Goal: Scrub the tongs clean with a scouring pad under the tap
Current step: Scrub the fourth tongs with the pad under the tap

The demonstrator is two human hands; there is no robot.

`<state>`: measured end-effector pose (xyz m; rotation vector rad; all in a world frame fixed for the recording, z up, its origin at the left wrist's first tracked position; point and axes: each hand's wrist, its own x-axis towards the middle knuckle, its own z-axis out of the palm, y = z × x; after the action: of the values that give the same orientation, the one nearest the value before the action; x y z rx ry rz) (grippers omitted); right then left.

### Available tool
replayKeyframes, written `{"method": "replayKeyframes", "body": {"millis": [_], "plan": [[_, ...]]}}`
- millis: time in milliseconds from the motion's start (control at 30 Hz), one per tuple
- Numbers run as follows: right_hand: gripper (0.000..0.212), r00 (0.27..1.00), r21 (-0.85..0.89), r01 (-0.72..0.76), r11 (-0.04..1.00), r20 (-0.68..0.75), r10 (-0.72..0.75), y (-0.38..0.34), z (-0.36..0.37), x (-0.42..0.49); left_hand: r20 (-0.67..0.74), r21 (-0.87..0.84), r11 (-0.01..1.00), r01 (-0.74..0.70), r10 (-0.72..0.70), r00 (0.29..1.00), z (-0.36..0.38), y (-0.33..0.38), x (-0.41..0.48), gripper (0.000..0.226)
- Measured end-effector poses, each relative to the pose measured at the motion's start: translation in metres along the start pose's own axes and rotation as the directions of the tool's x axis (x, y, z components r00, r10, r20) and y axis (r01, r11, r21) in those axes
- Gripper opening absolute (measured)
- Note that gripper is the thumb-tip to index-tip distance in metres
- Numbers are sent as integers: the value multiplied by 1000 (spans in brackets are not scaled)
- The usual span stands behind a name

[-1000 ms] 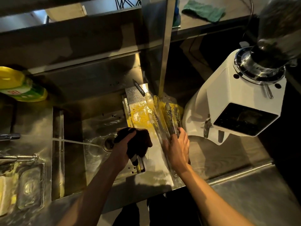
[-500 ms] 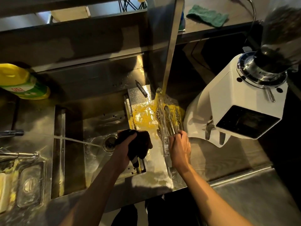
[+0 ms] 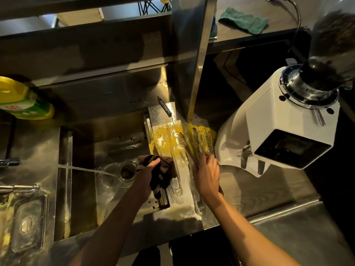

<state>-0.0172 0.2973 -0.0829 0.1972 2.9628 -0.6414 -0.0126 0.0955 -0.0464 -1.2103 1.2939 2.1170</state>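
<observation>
Several metal tongs [image 3: 195, 144] lie side by side on the wet draining board right of the sink [image 3: 80, 189], over yellow residue. My right hand [image 3: 207, 175] rests over them, its fingers pinching one pair partway along. My left hand [image 3: 150, 174] grips a dark brown scouring pad [image 3: 163, 171] at the sink's right edge, just left of the tongs. From the tap [image 3: 9, 162] at the far left a thin stream of water runs across to the drain [image 3: 127, 170].
A white coffee grinder [image 3: 284, 131] stands close on the right. A yellow detergent bottle [image 3: 21, 100] sits back left. A green pad [image 3: 244, 21] lies on the upper shelf, beside a steel post [image 3: 197, 60]. Clear containers [image 3: 26, 225] are at the lower left.
My right hand slid back along the tongs and took hold of one pair, raising it a little. My left hand with the pad stayed at the sink's edge.
</observation>
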Motion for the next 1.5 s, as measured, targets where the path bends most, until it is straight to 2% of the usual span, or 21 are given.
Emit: {"method": "replayKeyframes", "body": {"millis": [67, 133, 233, 333, 400, 467, 567, 633, 733, 767, 833, 933, 1000, 1033, 1100, 1200, 1233, 1300, 1367, 1433, 1500], "plan": [[58, 997, -32, 65, 997, 32, -64, -2, 5, -1, -75, -11, 998, 65, -66, 995, 3, 0, 14, 41], [65, 996, -39, 73, 997, 49, -71, -3, 6, -4, -132, -35, 997, 71, -75, 988, 3, 2, 20, 37], [68, 992, -68, 123, 990, 30, -121, -6, 6, -12, -70, -56, 998, 33, -37, 997, -6, -2, 18, 38], [49, 937, -31, 348, 937, -9, -348, -23, 7, -14, -14, -107, 994, -31, 30, 999, -15, -2, 4, 20], [38, 909, -11, 414, 910, 55, -413, -41, 12, -10, -1, -117, 991, -69, 70, 998, -22, 1, -1, 21], [34, 923, -29, 343, 939, 195, -332, -61, 17, -7, -6, -117, 989, -91, 91, 996, -32, 5, -6, 31], [55, 937, -173, 241, 955, 296, -183, -79, 29, -1, 14, -129, 987, -92, 95, 995, -47, 13, -13, 45], [65, 927, -226, 214, 951, 353, -124, -87, 33, 6, 32, -114, 987, -116, 120, 992, -54, 19, -21, 50], [63, 927, -204, 202, 958, 355, -120, -95, 33, 10, 39, -101, 984, -148, 152, 988, -70, 28, -30, 68], [63, 937, -162, 183, 970, 327, -122, -96, 31, 9, 14, -115, 984, -138, 140, 990, -75, 29, -31, 65], [60, 953, -31, 163, 986, 265, -149, -95, 26, 2, -28, -140, 983, -115, 112, 993, -85, 31, -30, 36], [35, 931, 173, 186, 967, 282, -230, -105, 21, -12, -28, -241, 965, -105, 101, 994, -108, 37, -30, 11], [21, 900, 224, 200, 954, 342, -269, -120, 24, -20, 24, -320, 936, -147, 163, 986, -123, 45, -36, 20], [16, 889, 259, 186, 948, 367, -275, -128, 26, -24, 43, -343, 925, -161, 187, 981, -132, 51, -39, 34], [15, 872, 320, 195, 927, 376, -313, -149, 32, -31, 33, -357, 916, -185, 211, 977, -150, 62, -43, 50], [30, 826, 354, 276, 894, 389, -409, -175, 42, -38, -2, -371, 904, -214, 229, 973, -171, 75, -50, 25], [32, 797, 346, 318, 882, 407, -447, -181, 45, -39, 0, -373, 905, -203, 218, 976, -176, 80, -54, 24], [26, 714, 310, 432, 847, 457, -530, -191, 53, -39, -20, -427, 868, -254, 273, 962, -196, 87, -47, 33], [17, 642, 274, 518, 810, 502, -580, -197, 59, -37, 52, -455, 856, -247, 303, 952, -214, 97, -48, 21], [23, 632, 328, 413, 850, 569, -526, -216, 59, -36, 53, -529, 786, -319, 407, 912, -233, 111, -51, 24], [30, 653, 386, 221, 895, 623, -430, -233, 58, -29, -28, -625, 705, -334, 407, 913, -250, 116, -41, 9]]}}
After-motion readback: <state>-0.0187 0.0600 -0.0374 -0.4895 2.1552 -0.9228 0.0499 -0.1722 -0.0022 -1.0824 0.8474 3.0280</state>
